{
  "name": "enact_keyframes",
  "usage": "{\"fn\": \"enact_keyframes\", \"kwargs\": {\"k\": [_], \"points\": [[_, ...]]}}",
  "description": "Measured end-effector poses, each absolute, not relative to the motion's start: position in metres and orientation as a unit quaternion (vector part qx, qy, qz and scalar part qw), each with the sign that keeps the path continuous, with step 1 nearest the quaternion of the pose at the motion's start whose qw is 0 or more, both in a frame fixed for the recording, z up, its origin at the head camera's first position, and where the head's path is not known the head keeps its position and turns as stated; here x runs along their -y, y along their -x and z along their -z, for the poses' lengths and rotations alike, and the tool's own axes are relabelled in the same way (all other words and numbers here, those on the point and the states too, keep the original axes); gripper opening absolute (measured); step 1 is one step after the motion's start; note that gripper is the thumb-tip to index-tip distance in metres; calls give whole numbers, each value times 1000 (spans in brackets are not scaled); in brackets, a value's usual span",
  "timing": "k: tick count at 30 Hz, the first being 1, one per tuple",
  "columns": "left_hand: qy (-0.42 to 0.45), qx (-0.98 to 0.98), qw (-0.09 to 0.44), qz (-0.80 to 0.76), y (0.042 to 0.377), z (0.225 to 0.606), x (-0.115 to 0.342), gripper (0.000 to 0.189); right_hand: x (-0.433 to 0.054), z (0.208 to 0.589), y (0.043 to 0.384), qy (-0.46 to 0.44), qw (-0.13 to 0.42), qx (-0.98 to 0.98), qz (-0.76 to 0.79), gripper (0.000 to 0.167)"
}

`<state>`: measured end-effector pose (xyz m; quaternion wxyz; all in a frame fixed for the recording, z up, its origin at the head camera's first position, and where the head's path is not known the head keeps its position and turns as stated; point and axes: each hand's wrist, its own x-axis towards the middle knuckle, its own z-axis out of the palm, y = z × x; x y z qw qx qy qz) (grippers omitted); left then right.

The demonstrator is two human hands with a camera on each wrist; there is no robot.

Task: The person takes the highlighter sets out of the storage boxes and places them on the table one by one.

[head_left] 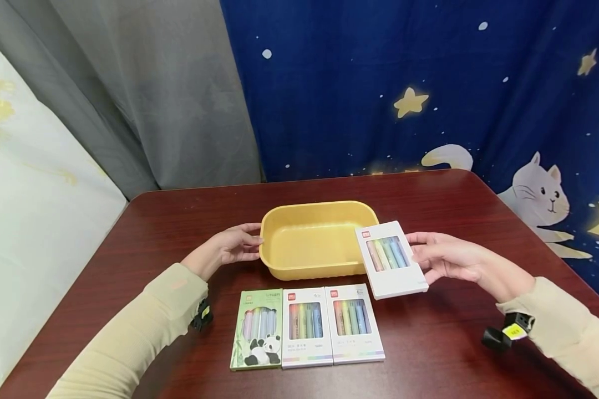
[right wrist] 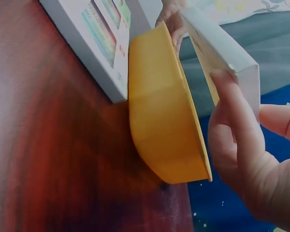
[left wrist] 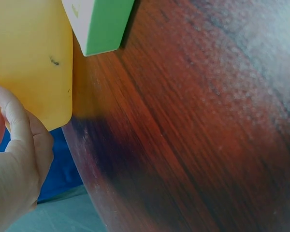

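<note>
My right hand pinches a white box of highlighters by its right edge, thumb on one face and fingers on the other. That box is tilted and overlaps the right end of the yellow plastic basket in the head view; the right wrist view shows it raised beside the rim. At the basket's left end, my left hand holds the rim between thumb and fingers. Nearer me, a green panda box of pens and two white highlighter boxes lie side by side.
Everything stands on a dark red wooden table with rounded back corners. A grey curtain and a blue starry curtain hang behind it. White patterned cloth borders the left side.
</note>
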<state>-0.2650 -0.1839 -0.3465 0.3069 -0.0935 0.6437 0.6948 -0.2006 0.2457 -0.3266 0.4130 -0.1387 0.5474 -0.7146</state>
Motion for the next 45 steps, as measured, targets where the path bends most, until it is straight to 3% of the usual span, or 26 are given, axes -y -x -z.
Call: {"fn": "enact_keyframes", "kwargs": {"k": [17, 26, 45], "points": [[103, -639, 309, -696, 264, 349, 182, 60, -271, 362, 174, 163, 487, -497, 699, 38], [106, -644, 303, -695, 264, 349, 183, 59, -274, 381, 167, 127, 449, -566, 679, 35], [113, -641, 302, -697, 266, 345, 183, 59, -260, 383, 156, 78, 394, -666, 629, 53]]}}
